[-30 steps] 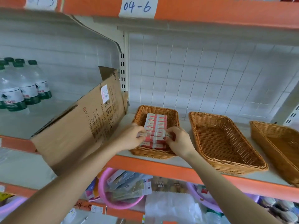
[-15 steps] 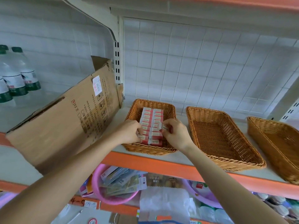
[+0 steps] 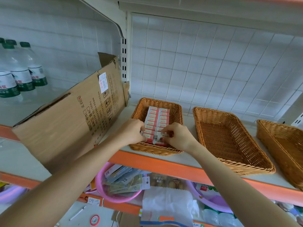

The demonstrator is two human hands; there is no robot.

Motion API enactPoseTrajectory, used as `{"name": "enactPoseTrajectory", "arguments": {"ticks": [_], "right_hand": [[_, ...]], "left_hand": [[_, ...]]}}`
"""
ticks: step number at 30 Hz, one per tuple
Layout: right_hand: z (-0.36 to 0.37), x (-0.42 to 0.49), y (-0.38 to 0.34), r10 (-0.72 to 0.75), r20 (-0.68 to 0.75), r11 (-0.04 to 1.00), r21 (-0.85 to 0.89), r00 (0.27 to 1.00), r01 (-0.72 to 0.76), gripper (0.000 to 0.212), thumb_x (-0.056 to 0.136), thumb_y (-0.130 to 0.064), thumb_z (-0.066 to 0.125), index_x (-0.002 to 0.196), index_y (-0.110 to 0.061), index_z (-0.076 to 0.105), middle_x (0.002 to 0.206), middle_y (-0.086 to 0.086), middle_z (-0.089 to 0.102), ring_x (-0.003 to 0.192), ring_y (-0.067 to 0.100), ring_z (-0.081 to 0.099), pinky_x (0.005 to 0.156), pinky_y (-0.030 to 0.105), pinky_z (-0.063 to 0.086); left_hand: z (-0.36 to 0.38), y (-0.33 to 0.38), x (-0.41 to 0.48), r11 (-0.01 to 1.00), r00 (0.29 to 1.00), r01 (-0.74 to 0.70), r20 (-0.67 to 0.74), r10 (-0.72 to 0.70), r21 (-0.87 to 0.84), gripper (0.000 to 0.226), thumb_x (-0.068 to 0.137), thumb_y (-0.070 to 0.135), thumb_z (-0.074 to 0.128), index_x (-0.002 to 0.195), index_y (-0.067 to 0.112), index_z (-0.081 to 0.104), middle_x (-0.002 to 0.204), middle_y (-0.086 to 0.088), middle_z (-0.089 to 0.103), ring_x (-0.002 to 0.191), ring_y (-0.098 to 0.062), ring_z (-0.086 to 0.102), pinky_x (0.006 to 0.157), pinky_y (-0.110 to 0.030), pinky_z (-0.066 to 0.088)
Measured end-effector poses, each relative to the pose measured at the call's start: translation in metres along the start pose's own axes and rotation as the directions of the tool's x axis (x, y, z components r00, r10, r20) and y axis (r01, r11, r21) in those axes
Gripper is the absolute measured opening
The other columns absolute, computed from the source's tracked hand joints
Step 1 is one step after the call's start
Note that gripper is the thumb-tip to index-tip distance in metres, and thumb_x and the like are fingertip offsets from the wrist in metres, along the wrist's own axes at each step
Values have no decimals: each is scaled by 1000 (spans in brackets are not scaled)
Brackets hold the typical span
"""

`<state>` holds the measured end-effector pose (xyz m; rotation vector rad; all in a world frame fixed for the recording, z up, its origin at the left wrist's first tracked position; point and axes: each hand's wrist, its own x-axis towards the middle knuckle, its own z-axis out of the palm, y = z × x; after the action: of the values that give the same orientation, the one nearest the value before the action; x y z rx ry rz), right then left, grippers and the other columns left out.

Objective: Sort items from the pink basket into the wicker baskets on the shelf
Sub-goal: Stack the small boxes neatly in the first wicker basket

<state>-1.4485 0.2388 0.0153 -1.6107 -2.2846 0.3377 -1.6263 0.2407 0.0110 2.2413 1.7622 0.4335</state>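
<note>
In the leftmost wicker basket (image 3: 155, 150) on the shelf (image 3: 187, 117), the left hand (image 3: 131, 131) grips the near boxes (image 3: 150, 136) of two pink-and-white rows; the right hand (image 3: 177, 136) pinches one small box (image 3: 164, 135) beside them. The pink basket (image 3: 114, 197) sits below, holding packets (image 3: 124, 182)

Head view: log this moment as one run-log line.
left hand: grips boxes | right hand: pinches front box | place: leftmost wicker basket, two rows | pink basket: below shelf, packets inside

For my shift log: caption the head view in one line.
Left hand and right hand grip small boxes in the leftmost wicker basket, beside the empty middle basket.
</note>
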Motion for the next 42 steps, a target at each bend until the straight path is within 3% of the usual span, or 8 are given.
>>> {"name": "enactPoseTrajectory", "arguments": {"ticks": [5,10,16,21,30,35,38,42], "right_hand": [[2,4,-5,-1,54,999,-32,999,3,33,83,-14,65,115,-9,63,116,7,59,101,19,54,75,18,36],[5,4,-9,-13,74,999,-43,997,16,31,83,-17,66,112,-7,65,114,8,61,101,21,55,81,25,43],[5,5,-3,0,57,996,-94,998,5,25,79,-20,70,101,-8,65,108,7,58,86,13,44,70,20,34],[6,4,-5,-1,58,997,-78,998,5,22,80,-18,69,99,-7,65,108,7,60,86,13,46,70,21,36],[7,4,-6,10,54,999,-48,998,-7,25,82,-17,68,103,-7,63,114,9,59,101,21,54,71,20,35],[6,8,-3,81,12,996,46,997,-81,38,82,-18,67,118,-7,56,113,10,51,102,21,48,75,20,31],[6,12,-4,171,-7,974,149,985,-168,46,88,-15,59,131,-6,45,122,13,51,116,25,45,87,27,38],[11,17,-12,228,83,938,248,970,-242,33,90,-4,46,122,-3,53,123,11,58,113,28,54,91,33,45]], "left_hand": [[0,1,-1,1000,1000,18,15,-18,-18,29,81,26,72,101,7,65,94,-1,61,82,-13,53,59,-16,38],[2,0,2,1000,999,29,19,-29,7,24,80,29,72,83,18,51,83,1,51,70,-14,49,53,-15,36],[4,-2,4,999,998,44,47,-43,-22,24,80,28,72,93,8,70,93,-3,68,78,-16,61,56,-17,40],[7,-5,5,999,999,27,39,-26,-25,17,79,27,73,82,19,58,80,2,56,71,-14,52,59,-20,41],[10,-8,8,999,998,36,49,-34,-25,17,79,28,74,82,19,60,80,1,55,72,-15,52,64,-26,43],[4,-7,12,985,990,90,121,-72,-147,18,82,20,70,94,7,67,93,1,64,87,-17,59,64,-22,43],[3,-5,18,944,978,190,137,-158,-268,12,92,13,55,80,9,55,84,0,55,80,-16,54,62,-22,39],[9,-1,29,863,953,298,181,-243,-408,21,94,7,44,113,4,52,110,-7,56,95,-18,54,74,-26,40]]}}
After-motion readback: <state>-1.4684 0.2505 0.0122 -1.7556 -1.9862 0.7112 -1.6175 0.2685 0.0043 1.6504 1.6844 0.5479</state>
